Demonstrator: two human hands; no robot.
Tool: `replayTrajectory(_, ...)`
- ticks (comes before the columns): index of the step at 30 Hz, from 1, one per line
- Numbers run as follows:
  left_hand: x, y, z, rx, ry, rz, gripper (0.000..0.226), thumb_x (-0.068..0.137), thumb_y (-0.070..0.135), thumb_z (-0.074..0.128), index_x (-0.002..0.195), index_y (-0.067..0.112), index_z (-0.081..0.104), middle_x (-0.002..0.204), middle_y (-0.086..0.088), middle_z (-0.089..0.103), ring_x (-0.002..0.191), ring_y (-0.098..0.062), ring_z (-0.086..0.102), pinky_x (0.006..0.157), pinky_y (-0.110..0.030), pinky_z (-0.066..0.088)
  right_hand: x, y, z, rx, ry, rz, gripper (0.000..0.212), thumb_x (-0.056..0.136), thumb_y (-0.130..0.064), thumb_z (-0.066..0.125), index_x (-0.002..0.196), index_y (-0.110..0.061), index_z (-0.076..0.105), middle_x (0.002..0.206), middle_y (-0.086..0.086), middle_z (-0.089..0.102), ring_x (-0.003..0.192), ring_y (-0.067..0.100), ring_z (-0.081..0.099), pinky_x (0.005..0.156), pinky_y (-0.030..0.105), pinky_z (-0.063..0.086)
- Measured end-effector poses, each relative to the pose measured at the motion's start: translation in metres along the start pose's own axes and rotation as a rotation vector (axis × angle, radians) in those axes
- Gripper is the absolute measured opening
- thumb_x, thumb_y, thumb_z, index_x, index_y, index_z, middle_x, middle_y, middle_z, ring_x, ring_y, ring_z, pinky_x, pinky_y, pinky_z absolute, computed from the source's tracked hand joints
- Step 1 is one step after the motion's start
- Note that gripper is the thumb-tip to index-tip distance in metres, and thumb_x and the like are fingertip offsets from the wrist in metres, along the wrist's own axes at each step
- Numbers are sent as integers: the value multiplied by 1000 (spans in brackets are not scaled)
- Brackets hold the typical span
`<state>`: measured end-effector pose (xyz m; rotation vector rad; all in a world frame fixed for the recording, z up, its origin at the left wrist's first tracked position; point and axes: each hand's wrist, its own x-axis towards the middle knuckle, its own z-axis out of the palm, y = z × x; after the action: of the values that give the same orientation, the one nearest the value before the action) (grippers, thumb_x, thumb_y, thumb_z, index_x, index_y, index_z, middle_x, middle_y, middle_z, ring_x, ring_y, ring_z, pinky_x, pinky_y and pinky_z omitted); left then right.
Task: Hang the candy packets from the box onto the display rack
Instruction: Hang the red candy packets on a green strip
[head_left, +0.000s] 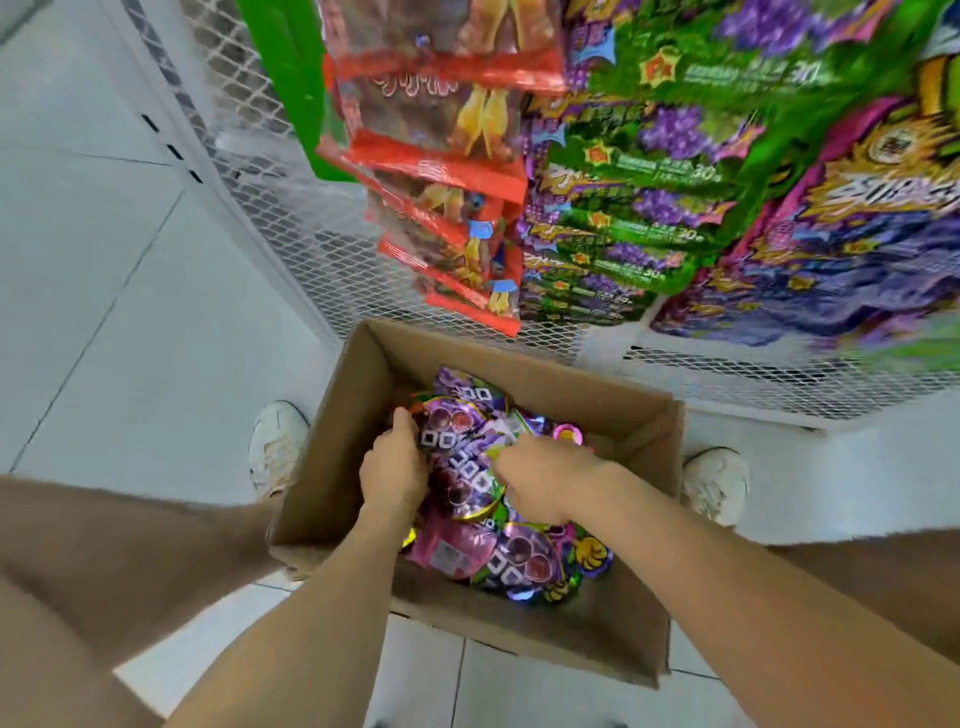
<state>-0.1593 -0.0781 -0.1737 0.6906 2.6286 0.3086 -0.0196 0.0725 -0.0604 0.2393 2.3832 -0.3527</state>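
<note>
L hand (394, 470), R hand (540, 480) on pkts (522, 564)

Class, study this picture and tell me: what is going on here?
A person stands over a cardboard box on the floor, both hands in its candy packets. The left hand grips some; the right hand digs in beside it, fingers hidden. None is lifted yet. The display rack behind holds hanging packets.

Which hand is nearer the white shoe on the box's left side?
Left. Left hand sits just inside the box wall beside that shoe; right hand lies farther right, mid-box.
</note>
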Motion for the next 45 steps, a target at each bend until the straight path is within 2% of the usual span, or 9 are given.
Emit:
replayTrajectory(7,-9,28,-83,-74,-54,42,40,88,5,66,112,19,37,102,-14,60,93,-43,61,72,-46,45,-19,8,-18,318,136,74,25,105,-24,51,101,-5,66,97,18,63,90,39,64,83,55,57)
replayTrajectory(12,-15,65,-160,-297,-372,287,35,93,-10,65,114,14,51,100,1,61,93,-18,62,66,-21,50,-56,19,-43,635,398,139,63,104,-43,60,155,-12,42,126,8,64,119,30,59,95,38,47)
replayTrajectory(17,-39,78,-230,-468,-469,407,70,85,24,83,148,14,53,148,-3,60,139,-20,55,117,-44,45,-107,12,-88,844,576,14,28,105,-32,64,95,-8,72,73,5,60,59,11,50,58,24,36)
replayTrajectory(20,-64,88,-273,-623,-463,498,62,84,35,91,138,19,65,137,-2,72,127,-21,67,109,-41,55,-138,-2,-114,837,737,-47,39,102,-33,68,82,1,69,63,15,57,54,13,44,52,26,30)
replayTrajectory(25,-105,120,-338,-835,-215,570,39,93,37,82,105,1,73,103,-36,70,84,-31,67,75,-61,56,-181,-31,-167,973,1066,-178,30,99,-29,72,79,-6,73,54,-8,48,52,2,37,53,23,30)
replayTrajectory(28,-130,145,-384,-937,-90,620,28,103,33,69,89,8,70,74,-8,65,68,-20,61,69,-48,55,-209,-56,-214,1017,1314,-259,17,97,-26,74,81,-30,78,64,-3,68,61,6,50,62,34,50)
replayTrajectory(34,-153,200,-480,-1170,364,723,16,105,18,65,118,10,69,105,-10,78,80,-12,77,56,-29,62,-271,-86,-323,891,1626,-337,27,98,-34,72,77,-17,74,54,-9,54,56,8,47,56,44,51)
replayTrajectory(38,-151,231,-548,-938,867,749,24,94,21,63,117,20,68,110,5,72,98,-7,67,83,-23,51,-295,-85,-394,840,1819,-289,42,95,-43,70,68,-12,62,52,-13,45,53,13,43,54,47,44)
replayTrajectory(45,-147,284,-614,-1040,642,648,24,94,38,60,100,16,67,87,7,63,81,-14,60,68,-28,46,-316,-93,-474,936,1863,-243,51,90,-46,74,66,-7,50,59,1,35,55,18,29,52,32,25)
